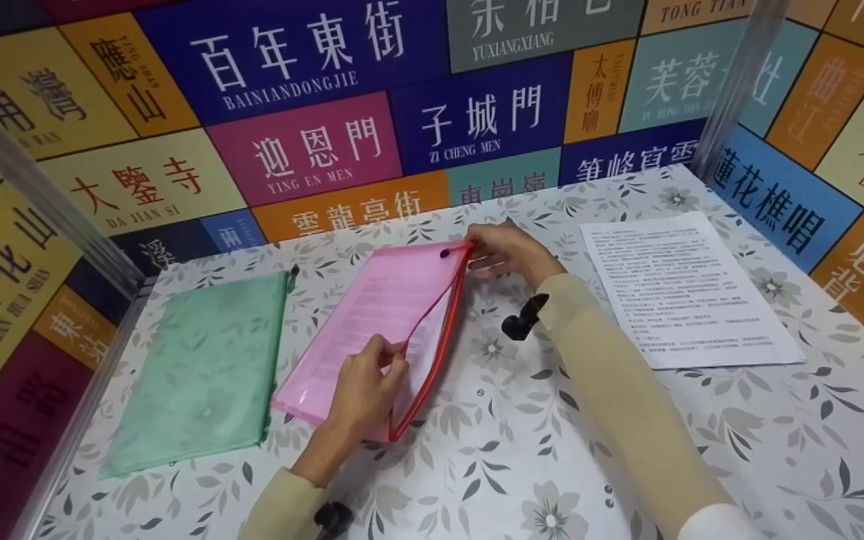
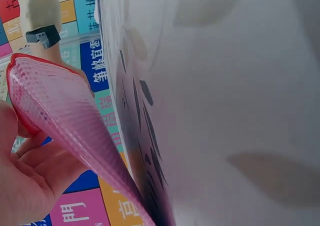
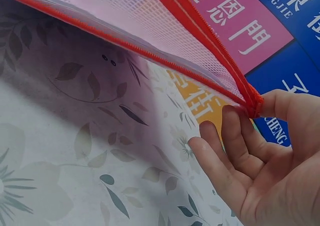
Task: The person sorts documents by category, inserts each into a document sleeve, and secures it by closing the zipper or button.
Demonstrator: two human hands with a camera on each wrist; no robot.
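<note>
The pink pouch [image 1: 379, 322] is pinched along its red zipper edge by the left hand [image 1: 361, 394], thumb and fingers closed on the upper flap about midway down, so the mouth is lifted open a bit. The far corner, right by the zipper end, is pinched by the right hand [image 1: 503, 251]; in the right wrist view the red corner is seen caught between thumb and forefinger [image 3: 235, 131], with the other fingers left loose and spread. So both hands are closed on the same pouch, one at each spot along the opening.

A sheet of paper can be made out inside through the mesh. The pouch is lying on the flowered tablecloth [image 1: 514, 420], roughly centre, tilted diagonally.

Handling-wise it looks light and floppy, a soft plastic mesh thing, and the flap is seen curling over in the left wrist view. The surface is probably a bit slick, so the stitched zipper edge and corners are likely the best places to be grabbed, being the firmest parts.

A green pouch [image 1: 203, 371] is lying flat just to the left, and a printed sheet [image 1: 687, 289] is off to the right, neither touched.
</note>
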